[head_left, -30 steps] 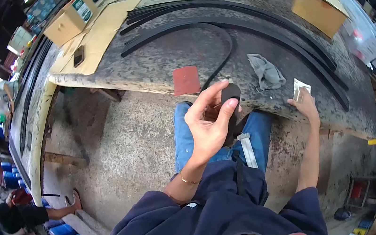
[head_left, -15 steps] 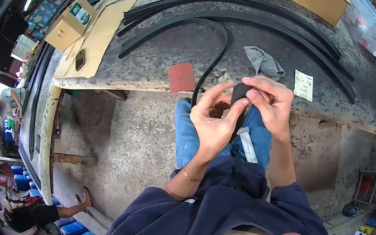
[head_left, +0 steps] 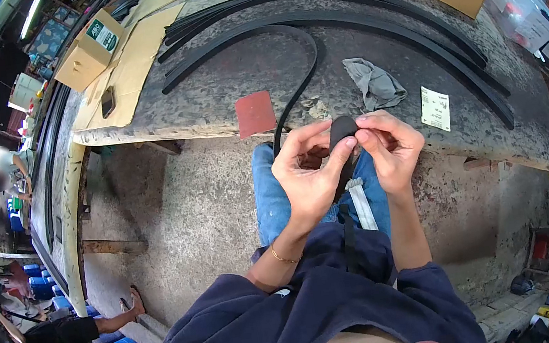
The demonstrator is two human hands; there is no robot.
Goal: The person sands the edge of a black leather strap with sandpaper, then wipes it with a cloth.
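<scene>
Right hand [head_left: 393, 150], earlier at label [head_left: 435, 109], now pinches black strip [head_left: 342, 128] with pinching left hand [head_left: 306, 173]; rounded top points far, long axis near–far.

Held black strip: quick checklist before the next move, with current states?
1. Left grip on the held strip: ok, pinched near its end.
2. Right grip on it: ok, thumb and finger at its edge.
3. Join to the trailing band: cannot tell, left hand in the way.
4. Grey cloth apart from fingers: ok, crumpled beyond them.
5. Red patch well back from the table edge: not ok, right at it.
</scene>
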